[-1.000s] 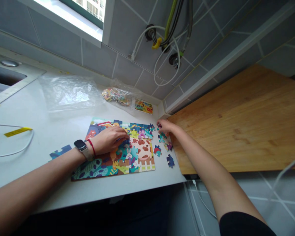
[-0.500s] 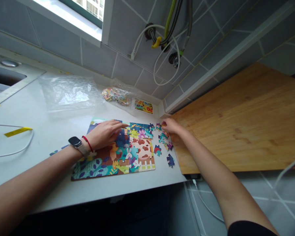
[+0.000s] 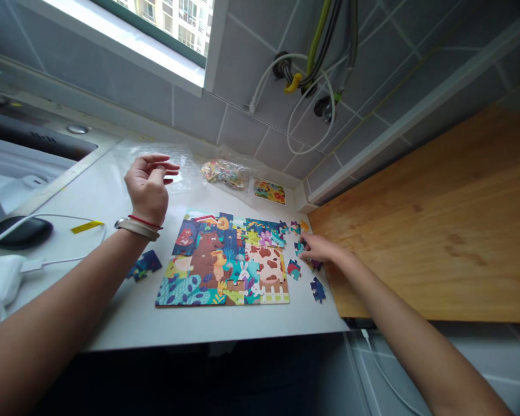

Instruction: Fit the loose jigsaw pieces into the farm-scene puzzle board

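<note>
A colourful jigsaw puzzle (image 3: 225,266) lies mostly assembled on the white counter (image 3: 112,312). My left hand (image 3: 147,185) is raised above the counter to the left of the puzzle, fingers apart and curled, holding nothing. My right hand (image 3: 318,248) rests on the loose pieces (image 3: 295,268) by the puzzle's right edge, fingers bent down onto them; whether it grips one is hidden. Another loose piece (image 3: 317,289) lies near the counter's front right corner. Two joined pieces (image 3: 144,266) lie left of the puzzle.
A clear plastic bag of pieces (image 3: 225,172) and a small picture card (image 3: 269,190) sit at the back. A wooden worktop (image 3: 437,219) adjoins on the right. A sink (image 3: 21,156), white cables (image 3: 39,219) and a dark mouse-like object (image 3: 19,232) are at the left.
My left hand has lifted off the puzzle and moved up and left. My right hand has slid down to the loose pieces. The view has shifted left.
</note>
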Available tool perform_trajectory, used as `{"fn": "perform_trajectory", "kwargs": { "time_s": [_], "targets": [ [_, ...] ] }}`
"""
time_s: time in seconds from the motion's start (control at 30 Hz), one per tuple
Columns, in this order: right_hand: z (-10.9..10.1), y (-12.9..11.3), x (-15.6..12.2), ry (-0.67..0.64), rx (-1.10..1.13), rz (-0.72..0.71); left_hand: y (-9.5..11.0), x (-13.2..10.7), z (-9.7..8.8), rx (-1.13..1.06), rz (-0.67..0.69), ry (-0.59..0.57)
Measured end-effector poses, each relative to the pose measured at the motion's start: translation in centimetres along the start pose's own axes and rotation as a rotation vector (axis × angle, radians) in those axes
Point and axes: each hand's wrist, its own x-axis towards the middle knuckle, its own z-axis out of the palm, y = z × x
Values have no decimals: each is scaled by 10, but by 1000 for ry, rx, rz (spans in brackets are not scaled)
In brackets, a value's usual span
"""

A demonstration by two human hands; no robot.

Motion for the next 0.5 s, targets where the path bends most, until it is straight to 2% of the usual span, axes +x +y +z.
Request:
{"fn": "perform_trajectory", "kwargs": {
  "time_s": [0.13, 0.2, 0.27, 0.33, 0.4, 0.5],
  "targets": [
    [-11, -18, -12, 32, -111, 34, -2, 9, -5, -17, -95, -73],
    [-19, -36, -22, 59, -163, 42, -1, 13, -8, -37, -145, -103],
    [-28, -66, -35, 99, -185, -14, -1, 17, -11, -105, -181, -93],
    [-36, -105, -50, 161, -140, -218, -1, 22, -13, -151, -199, -75],
    [-40, -153, -61, 145, -45, -501, -3, 24, -16, -159, -208, -65],
    [-39, -225, -60, 155, 49, -786, -6, 23, -17, -139, -217, -88]
  ]
}}
